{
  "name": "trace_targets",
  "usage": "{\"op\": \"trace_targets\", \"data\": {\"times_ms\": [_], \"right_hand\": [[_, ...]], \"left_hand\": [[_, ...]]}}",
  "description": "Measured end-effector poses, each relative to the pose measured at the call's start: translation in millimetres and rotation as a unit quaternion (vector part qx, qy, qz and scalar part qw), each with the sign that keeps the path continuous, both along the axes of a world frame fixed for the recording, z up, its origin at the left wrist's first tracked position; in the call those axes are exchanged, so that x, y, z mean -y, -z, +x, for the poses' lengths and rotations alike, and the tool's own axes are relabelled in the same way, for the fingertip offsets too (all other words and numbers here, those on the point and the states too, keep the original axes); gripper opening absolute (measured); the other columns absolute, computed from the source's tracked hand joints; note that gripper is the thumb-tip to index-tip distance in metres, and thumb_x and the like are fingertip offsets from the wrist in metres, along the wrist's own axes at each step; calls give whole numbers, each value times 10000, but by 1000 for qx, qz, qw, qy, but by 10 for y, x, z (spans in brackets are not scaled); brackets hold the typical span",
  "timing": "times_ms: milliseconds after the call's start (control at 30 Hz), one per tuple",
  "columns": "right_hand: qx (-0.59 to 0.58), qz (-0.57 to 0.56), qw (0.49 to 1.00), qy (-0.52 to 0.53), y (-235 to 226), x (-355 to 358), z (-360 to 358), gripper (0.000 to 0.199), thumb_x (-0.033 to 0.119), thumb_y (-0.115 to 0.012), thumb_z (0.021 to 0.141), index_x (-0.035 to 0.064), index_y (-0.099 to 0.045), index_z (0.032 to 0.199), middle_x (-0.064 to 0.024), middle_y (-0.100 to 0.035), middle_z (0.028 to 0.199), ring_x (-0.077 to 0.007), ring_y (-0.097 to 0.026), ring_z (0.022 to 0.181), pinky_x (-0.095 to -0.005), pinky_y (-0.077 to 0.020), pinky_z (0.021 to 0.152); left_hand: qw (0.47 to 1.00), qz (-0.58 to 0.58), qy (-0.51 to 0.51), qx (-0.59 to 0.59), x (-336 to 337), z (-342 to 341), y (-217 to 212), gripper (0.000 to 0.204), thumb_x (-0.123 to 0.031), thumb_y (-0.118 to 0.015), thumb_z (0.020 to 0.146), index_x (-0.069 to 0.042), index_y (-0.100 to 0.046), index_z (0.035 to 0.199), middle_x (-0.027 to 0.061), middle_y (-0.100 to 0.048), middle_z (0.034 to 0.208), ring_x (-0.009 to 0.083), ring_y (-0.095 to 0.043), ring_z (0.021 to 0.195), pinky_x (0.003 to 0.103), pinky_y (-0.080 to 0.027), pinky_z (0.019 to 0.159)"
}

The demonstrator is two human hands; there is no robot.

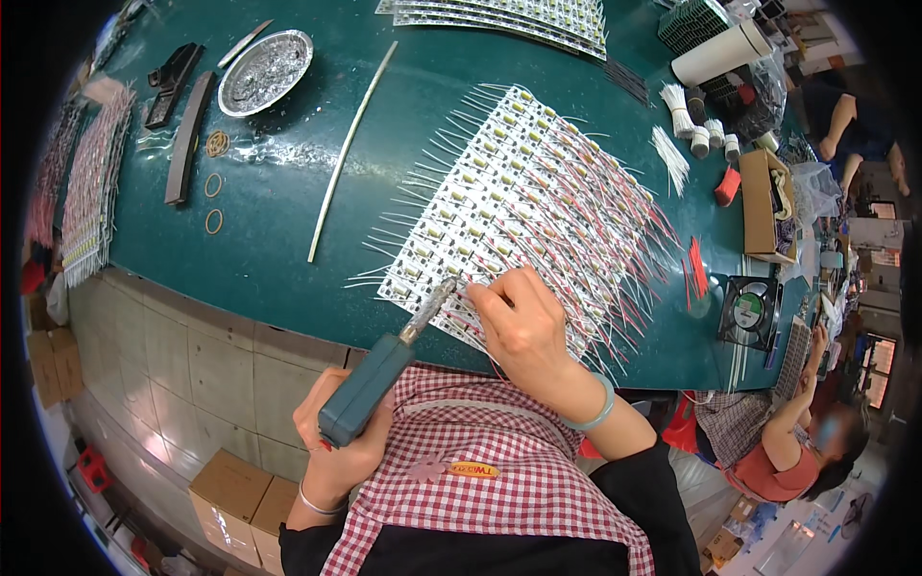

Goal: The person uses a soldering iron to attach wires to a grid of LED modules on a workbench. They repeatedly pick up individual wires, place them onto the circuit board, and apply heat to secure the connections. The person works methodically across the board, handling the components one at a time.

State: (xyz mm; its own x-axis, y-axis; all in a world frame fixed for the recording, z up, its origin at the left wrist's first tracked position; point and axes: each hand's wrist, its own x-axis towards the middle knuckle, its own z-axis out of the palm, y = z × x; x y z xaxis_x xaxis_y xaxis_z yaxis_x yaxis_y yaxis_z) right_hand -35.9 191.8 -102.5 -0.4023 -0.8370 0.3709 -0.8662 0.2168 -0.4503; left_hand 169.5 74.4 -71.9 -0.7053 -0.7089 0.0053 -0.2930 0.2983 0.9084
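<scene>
My left hand (336, 451) grips the teal handle of a soldering iron (370, 384), and its metal tip (444, 290) touches the near edge of a white panel of small circuit strips (509, 202) with red and white wires. My right hand (523, 326) rests on that same near edge, fingers pinched on a thin wire beside the tip. The panel lies on a dark green table (288, 240). A light bracelet sits on my right wrist.
A round metal dish (264, 69), a long white rod (351, 149), black tools and rubber rings lie at the left. More strip panels (509, 21), a white roll, wire bundles, a cardboard box (764, 202) and a small fan (749, 309) are at the right. Another person sits at the lower right.
</scene>
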Motion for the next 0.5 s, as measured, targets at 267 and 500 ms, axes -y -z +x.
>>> {"op": "trace_targets", "data": {"times_ms": [267,500], "right_hand": [[-5,-8,1000,2,12,0,-4,254,-71,-638,668,5,-658,909,-81,-490,765,-247,-520,708,-354,-441,597],[9,-15,1000,16,-23,17,-16,196,-49,-666,689,26,-662,871,-70,-517,768,-248,-545,724,-353,-444,566]], "left_hand": [[1000,-9,-7,-6,-3,136,35,207,51,-757,723,78,-687,917,163,-686,905,241,-682,762,306,-536,655],[999,29,-15,-5,-11,173,15,223,52,-754,730,88,-684,938,173,-691,950,233,-687,803,313,-546,696]]}}
